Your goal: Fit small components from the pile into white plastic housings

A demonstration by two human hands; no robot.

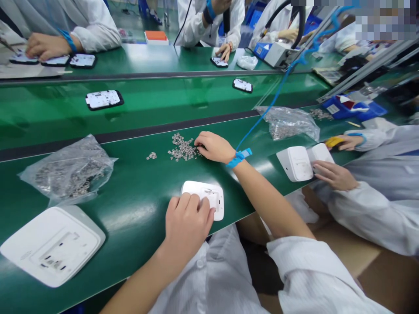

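Note:
A white plastic housing [218,211] lies on the green bench in front of me, its recessed side up. My left hand [188,218] rests on its left part with curled fingers, pressing or gripping it. Farther forward, my right hand [214,147], with a blue wrist strap [239,158], reaches to the right edge of a pile of small metal parts [181,148]. Its fingers are pinched together at the pile; what is between the fingertips is too small to make out. A few loose metal parts [151,155] lie left of the pile.
A bag of metal parts [68,170] and a larger white housing [55,248] are at left. Another bag [288,123] lies right. A blue cord [276,98] runs up from my wrist. Phone-like panels [104,100] lie on the green strip beyond. A co-worker's hand [337,175] touches white housings.

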